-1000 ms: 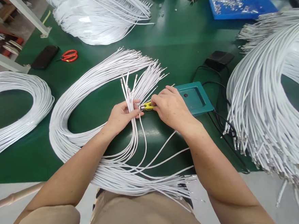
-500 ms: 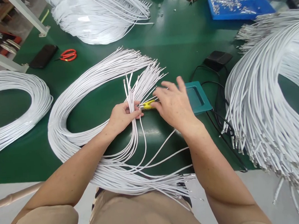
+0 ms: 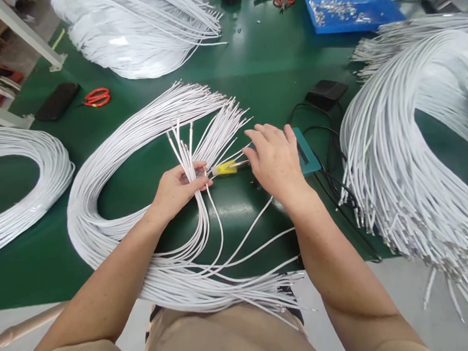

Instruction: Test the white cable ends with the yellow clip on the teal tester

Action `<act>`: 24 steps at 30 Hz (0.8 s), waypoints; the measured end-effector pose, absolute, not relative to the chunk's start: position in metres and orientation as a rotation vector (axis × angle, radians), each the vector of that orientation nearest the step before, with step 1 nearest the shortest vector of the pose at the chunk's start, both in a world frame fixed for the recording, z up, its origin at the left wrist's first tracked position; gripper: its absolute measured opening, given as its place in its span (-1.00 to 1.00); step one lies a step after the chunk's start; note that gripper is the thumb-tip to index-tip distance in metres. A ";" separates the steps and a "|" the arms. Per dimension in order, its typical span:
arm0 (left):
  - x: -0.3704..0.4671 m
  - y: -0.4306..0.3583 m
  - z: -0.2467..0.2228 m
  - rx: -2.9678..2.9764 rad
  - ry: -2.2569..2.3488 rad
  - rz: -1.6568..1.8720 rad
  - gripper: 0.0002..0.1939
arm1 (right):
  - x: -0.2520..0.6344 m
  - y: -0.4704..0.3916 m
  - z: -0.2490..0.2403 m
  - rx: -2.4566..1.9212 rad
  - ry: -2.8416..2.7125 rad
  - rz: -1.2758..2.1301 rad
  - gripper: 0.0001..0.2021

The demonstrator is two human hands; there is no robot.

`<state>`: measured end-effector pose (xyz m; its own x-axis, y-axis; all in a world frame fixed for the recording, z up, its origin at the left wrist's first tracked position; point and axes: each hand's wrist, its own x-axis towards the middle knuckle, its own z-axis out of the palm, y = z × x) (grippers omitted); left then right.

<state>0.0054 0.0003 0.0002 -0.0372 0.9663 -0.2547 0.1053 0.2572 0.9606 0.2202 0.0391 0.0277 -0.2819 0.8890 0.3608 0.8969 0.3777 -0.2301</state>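
Left hand (image 3: 174,189) grasps wires (image 3: 186,157), blurry yellow tool (image 3: 225,168) just beside; right hand (image 3: 276,161) released, fingers apart, near green tray (image 3: 313,163) on bench (image 3: 274,60).

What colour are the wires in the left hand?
The wires are white, best seen in the head view.

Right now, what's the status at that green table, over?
Left fingers pinching white wires. Right fingers spread beside yellow piece, contact unclear. Teal tray partly hidden behind.
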 end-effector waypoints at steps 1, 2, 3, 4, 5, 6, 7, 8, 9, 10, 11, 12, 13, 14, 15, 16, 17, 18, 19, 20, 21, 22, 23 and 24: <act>0.005 -0.001 0.001 1.073 1.408 0.984 -0.50 | 0.215 0.032 0.035 -1.491 -2.238 0.039 -0.70; 0.005 -0.001 0.002 1.073 1.400 0.992 -0.50 | 0.209 0.022 0.042 -1.426 -2.296 0.129 -0.72; 0.005 -0.003 0.003 1.082 1.391 0.995 -0.50 | 0.202 0.010 0.049 -1.298 -2.392 0.237 -0.74; 0.004 -0.004 0.004 1.097 1.387 1.023 -0.51 | 0.194 -0.003 0.055 -1.130 -2.513 0.352 -0.76; 0.004 -0.005 0.004 1.103 1.375 1.043 -0.52 | 0.186 -0.018 0.058 -0.952 -2.621 0.418 -0.80; 0.003 -0.007 0.005 1.099 1.366 1.029 -0.51 | 0.178 -0.032 0.059 -0.771 -2.720 0.453 -0.82; 0.003 -0.008 0.006 1.103 1.361 1.044 -0.49 | 0.171 -0.045 0.058 -0.650 -2.775 0.476 -0.86; 0.002 -0.009 0.006 1.105 1.359 1.052 -0.50 | 0.165 -0.056 0.055 -0.598 -2.808 0.502 -0.88; 0.002 -0.011 0.007 1.102 1.347 1.032 -0.53 | 0.160 -0.065 0.051 -0.582 -2.823 0.515 -0.87; 0.001 -0.012 0.008 1.094 1.329 1.013 -0.56 | 0.157 -0.073 0.046 -0.597 -2.825 0.498 -0.85; 0.001 -0.013 0.009 1.089 1.312 0.995 -0.58 | 0.156 -0.078 0.041 -0.634 -2.826 0.471 -0.85; 0.002 -0.015 0.010 1.086 1.298 0.975 -0.59 | 0.155 -0.082 0.036 -0.673 -2.830 0.437 -0.85; 0.002 -0.016 0.011 1.086 1.286 0.961 -0.60 | 0.155 -0.084 0.033 -0.708 -2.837 0.400 -0.85; 0.003 -0.017 0.012 1.090 1.275 0.949 -0.60 | 0.156 -0.085 0.030 -0.732 -2.845 0.364 -0.84; 0.005 -0.018 0.012 1.097 1.265 0.941 -0.60 | 0.156 -0.086 0.028 -0.743 -2.856 0.329 -0.84; 0.006 -0.018 0.013 1.108 1.253 0.937 -0.59 | 0.156 -0.087 0.027 -0.744 -2.870 0.299 -0.83; 0.008 -0.019 0.013 1.123 1.241 0.936 -0.58 | 0.156 -0.088 0.026 -0.738 -2.886 0.274 -0.82; 0.009 -0.018 0.013 1.140 1.231 0.943 -0.57 | 0.156 -0.089 0.024 -0.739 -2.902 0.249 -0.82; 0.010 -0.018 0.013 1.156 1.224 0.954 -0.56 | 0.156 -0.091 0.023 -0.742 -2.919 0.227 -0.82; 0.011 -0.017 0.012 1.170 1.222 0.965 -0.56 | 0.156 -0.094 0.022 -0.751 -2.930 0.206 -0.83; 0.012 -0.017 0.011 1.180 1.221 0.973 -0.57 | 0.156 -0.096 0.020 -0.768 -2.937 0.188 -0.84; 0.012 -0.017 0.011 1.189 1.220 0.975 -0.58 | 0.157 -0.099 0.019 -0.784 -2.937 0.171 -0.85; 0.013 -0.017 0.011 1.197 1.218 0.970 -0.59 | 0.158 -0.102 0.018 -0.799 -2.932 0.156 -0.86; 0.014 -0.018 0.012 1.210 1.214 0.957 -0.60 | 0.160 -0.105 0.018 -0.812 -2.928 0.150 -0.86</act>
